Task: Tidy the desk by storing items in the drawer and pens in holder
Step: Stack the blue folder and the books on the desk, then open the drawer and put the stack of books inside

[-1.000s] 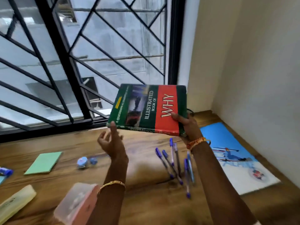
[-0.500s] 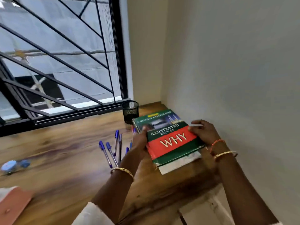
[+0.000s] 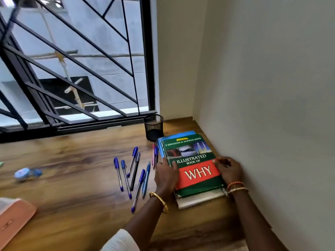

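A green and red book (image 3: 197, 171) titled "Illustrated Book of Why" lies flat on a blue book (image 3: 181, 135) at the desk's right end, against the wall. My left hand (image 3: 165, 174) grips its left edge with the thumb on the cover. My right hand (image 3: 229, 169) holds the right edge with curled fingers. Several blue pens (image 3: 135, 171) lie loose on the wood just left of the books, and a pink pen (image 3: 153, 156) lies beside the blue book. A black mesh pen holder (image 3: 153, 127) stands upright behind the books. No drawer is in view.
The wooden desk (image 3: 72, 178) runs left under a barred window (image 3: 72, 69). A small blue round object (image 3: 24, 174) lies at the left. A peach case (image 3: 12, 218) sits at the near left corner. The wall (image 3: 272, 124) closes off the right side.
The book went from held up in the air in my right hand to lying on the blue book. My left hand joined on its left edge. The view swung right.
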